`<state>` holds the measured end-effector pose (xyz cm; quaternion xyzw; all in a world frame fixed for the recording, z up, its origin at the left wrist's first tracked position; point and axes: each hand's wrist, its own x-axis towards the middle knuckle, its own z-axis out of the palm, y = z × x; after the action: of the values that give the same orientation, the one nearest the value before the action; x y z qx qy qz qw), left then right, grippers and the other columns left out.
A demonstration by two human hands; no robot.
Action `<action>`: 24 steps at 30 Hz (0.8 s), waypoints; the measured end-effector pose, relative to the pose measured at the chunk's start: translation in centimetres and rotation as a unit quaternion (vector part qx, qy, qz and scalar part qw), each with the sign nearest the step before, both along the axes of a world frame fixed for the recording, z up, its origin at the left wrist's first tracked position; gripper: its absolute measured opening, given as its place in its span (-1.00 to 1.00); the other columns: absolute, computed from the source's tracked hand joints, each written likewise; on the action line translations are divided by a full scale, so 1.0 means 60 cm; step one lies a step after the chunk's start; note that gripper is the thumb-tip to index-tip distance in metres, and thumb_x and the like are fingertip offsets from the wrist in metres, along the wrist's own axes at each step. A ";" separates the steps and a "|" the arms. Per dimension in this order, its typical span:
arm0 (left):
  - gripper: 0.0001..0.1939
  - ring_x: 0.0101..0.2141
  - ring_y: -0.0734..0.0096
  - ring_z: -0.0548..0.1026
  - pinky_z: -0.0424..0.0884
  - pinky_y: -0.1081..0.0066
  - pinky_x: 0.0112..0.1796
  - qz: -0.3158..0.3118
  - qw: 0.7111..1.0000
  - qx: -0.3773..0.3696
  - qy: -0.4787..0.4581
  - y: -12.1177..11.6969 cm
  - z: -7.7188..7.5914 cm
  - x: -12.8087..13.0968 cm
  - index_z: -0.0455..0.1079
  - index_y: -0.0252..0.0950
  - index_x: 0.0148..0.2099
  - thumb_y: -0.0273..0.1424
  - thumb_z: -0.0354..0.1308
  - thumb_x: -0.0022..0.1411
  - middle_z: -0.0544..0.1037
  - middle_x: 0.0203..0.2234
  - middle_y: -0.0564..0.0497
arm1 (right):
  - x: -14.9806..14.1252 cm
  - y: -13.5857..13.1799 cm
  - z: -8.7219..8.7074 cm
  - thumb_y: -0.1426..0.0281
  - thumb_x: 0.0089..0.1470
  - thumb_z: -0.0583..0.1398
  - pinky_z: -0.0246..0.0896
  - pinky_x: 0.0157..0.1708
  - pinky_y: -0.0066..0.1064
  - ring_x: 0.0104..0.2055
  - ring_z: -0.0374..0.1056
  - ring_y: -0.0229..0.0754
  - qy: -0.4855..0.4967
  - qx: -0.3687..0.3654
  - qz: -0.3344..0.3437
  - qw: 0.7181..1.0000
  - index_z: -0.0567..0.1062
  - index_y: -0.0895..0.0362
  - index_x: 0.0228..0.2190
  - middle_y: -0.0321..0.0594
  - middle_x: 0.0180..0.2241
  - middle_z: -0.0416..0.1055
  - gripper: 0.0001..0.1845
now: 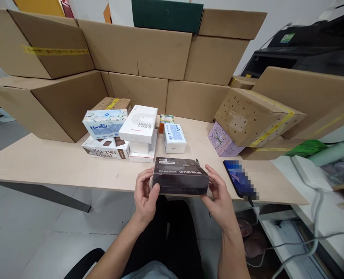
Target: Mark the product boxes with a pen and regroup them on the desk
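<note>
A black box (180, 182) with pale printing on its upper face is held between my two hands, over the front edge of the table. My left hand (145, 195) grips its left end, thumb on the near side. At the right end my right hand (218, 195) closes on it, fingers behind and thumb underneath. Just beyond the box stand a white power bank box (139, 122) on other white boxes and a small white-and-blue tissue pack (174, 137). A phone (237, 178) lies to the right of my right hand.
On the left, a Manhua pack (105, 123) rests on a Su-per Meal box (104, 149). A small orange-and-green box (166, 119) is behind. To the right, a dotted carton (253, 116) leans over a purple box (222, 139). Cardboard walls (166, 50) enclose the table's (55, 161) back.
</note>
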<state>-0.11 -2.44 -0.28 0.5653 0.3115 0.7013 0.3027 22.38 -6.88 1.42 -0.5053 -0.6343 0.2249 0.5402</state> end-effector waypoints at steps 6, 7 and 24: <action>-0.62 0.18 0.08 0.36 0.37 -0.03 0.14 -0.014 0.996 0.037 0.081 -0.028 -0.028 -0.015 0.30 -0.20 0.13 -0.50 0.12 0.27 0.36 0.04 -0.18 | 0.002 -0.030 -0.020 0.48 0.19 0.17 0.18 0.21 0.06 0.24 0.19 -0.01 -0.192 0.042 -0.100 0.975 0.23 -0.04 0.18 -0.08 0.16 0.30 -0.44; -0.60 0.18 0.05 0.36 0.37 -0.06 0.14 -0.008 0.993 0.041 0.108 -0.031 -0.031 -0.017 0.30 -0.21 0.14 -0.51 0.12 0.26 0.35 0.04 -0.19 | 0.003 -0.035 -0.022 0.48 0.19 0.18 0.18 0.19 0.07 0.21 0.18 0.01 -0.230 0.043 -0.117 0.965 0.24 -0.03 0.19 -0.09 0.12 0.33 -0.44; -0.70 0.11 0.09 0.38 0.44 0.02 0.07 0.056 0.963 0.080 0.250 -0.038 -0.022 -0.020 0.37 -0.27 0.01 -0.52 0.10 0.22 0.34 0.02 -0.18 | 0.051 0.034 -0.009 0.24 0.23 0.10 0.27 -0.09 -0.11 -0.12 0.33 0.03 -0.259 -0.137 -0.143 0.945 0.39 0.09 0.15 -0.08 -0.23 0.43 -0.51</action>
<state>-1.29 -4.69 -1.59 0.7265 0.3510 0.5764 0.1296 25.43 -4.85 0.88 -0.7005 -0.6365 0.0916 0.3095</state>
